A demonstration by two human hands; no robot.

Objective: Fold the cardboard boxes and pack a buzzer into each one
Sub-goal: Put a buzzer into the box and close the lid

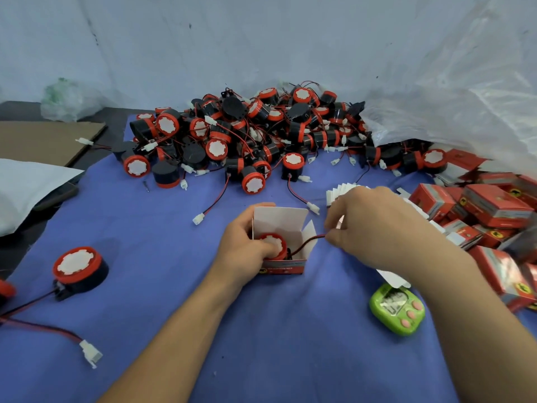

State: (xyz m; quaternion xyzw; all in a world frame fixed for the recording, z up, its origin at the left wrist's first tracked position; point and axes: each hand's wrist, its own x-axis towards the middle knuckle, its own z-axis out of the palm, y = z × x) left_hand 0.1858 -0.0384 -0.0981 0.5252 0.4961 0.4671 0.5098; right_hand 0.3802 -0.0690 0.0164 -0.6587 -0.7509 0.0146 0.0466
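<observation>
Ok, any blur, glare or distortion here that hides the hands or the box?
Head view: soft, even light. Centre is sharp: left hand gripping the open box, right hand pinching the wire. At the right edge the red boxes are smeared. Glare on the plastic sheet and the green timer's display.

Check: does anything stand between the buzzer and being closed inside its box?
Yes. The buzzer sits in the box, but its wire runs out over the side flap to the right hand, which pinches it. The left hand grips the box, thumb on the buzzer. The flaps stand open.
</observation>
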